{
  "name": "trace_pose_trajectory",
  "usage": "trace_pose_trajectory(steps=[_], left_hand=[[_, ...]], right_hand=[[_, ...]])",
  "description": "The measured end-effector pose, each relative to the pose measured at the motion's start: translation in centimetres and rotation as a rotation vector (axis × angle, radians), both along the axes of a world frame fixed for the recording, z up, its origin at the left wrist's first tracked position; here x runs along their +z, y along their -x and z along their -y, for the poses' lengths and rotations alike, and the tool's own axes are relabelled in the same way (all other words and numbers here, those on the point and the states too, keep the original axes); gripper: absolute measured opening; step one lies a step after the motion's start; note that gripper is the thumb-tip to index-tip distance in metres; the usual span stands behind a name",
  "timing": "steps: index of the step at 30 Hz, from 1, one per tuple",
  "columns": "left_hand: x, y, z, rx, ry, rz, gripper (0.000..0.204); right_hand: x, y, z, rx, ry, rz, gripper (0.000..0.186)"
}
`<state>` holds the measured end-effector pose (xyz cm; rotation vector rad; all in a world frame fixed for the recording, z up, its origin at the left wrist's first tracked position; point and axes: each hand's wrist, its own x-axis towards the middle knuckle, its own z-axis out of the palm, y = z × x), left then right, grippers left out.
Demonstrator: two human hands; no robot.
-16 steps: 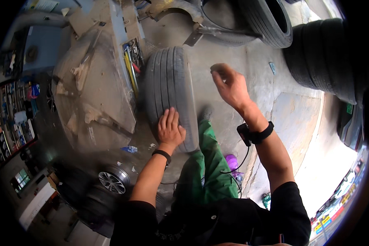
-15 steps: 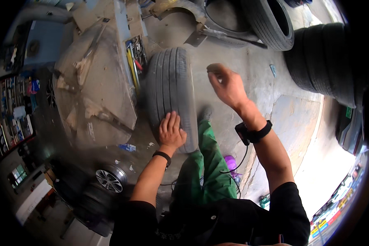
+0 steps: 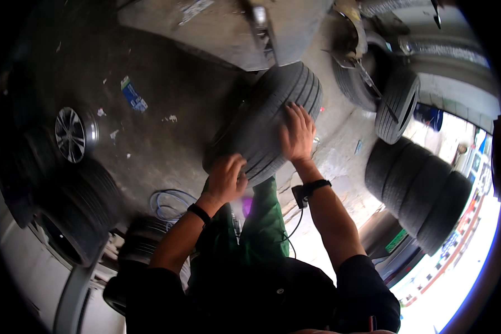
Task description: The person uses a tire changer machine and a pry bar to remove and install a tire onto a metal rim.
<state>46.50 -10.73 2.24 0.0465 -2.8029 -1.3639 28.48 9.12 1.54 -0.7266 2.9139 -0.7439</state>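
Wheel: a spoked metal wheel [image 3: 70,135] lies at the far left, its face turned up.
Tire pile: below it, several black tires [image 3: 83,209] crowd together, one showing its open centre.
Floor litter: a blue packet [image 3: 133,96] and small white scraps [image 3: 172,118] are scattered on the floor [image 3: 150,145], well apart from the hands.
Hose: a loose blue coil [image 3: 172,201] lies just beside the left forearm, near more dark tires [image 3: 143,239].
Left hand: the left hand [image 3: 224,179] is at the near lower edge of the tire, fingers bent, thumb apart from them; I cannot tell whether it grips that edge.
Panel: a large worn metal panel [image 3: 217,28] looms above, its lower corner right by the tire's far end and closing off that side.
Tire: the grooved tire [image 3: 264,125] is in the middle, between the hands, tilted from lower left to upper right, partly blurred.
Trousers: the green trousers [image 3: 266,220] show below it, a purple thing [image 3: 246,206] beside them.
Right hand: the right hand [image 3: 298,133] lies flat on the tread, fingers extended, thumb apart, pinching nothing.
Upper right: a tire [image 3: 398,108] leans near a curved metal arm [image 3: 348,25].
Stack: a row of tires [image 3: 417,192] fills the right side.
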Motion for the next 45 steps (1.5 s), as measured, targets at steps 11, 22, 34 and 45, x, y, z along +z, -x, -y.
trace_pose_trajectory(steps=[11,22,34,45], left_hand=[[-3.4,1.6,-5.2,0.573,-0.189,0.315,0.037],[-3.3,-4.1,-6.4,0.545,-0.162,0.397,0.042],[-8.9,-19.4,-10.2,0.604,-0.239,0.38,0.038],[-7.7,-17.4,-4.9,0.566,0.145,0.747,0.024]], right_hand=[[-0.8,-9.8,-4.7,0.156,-0.077,-0.165,0.051],[-2.3,10.2,5.5,0.576,-0.2,0.505,0.027],[-15.4,-0.7,7.2,1.39,-0.915,0.529,0.053],[-12.5,-2.3,9.8,1.072,-0.972,0.836,0.043]])
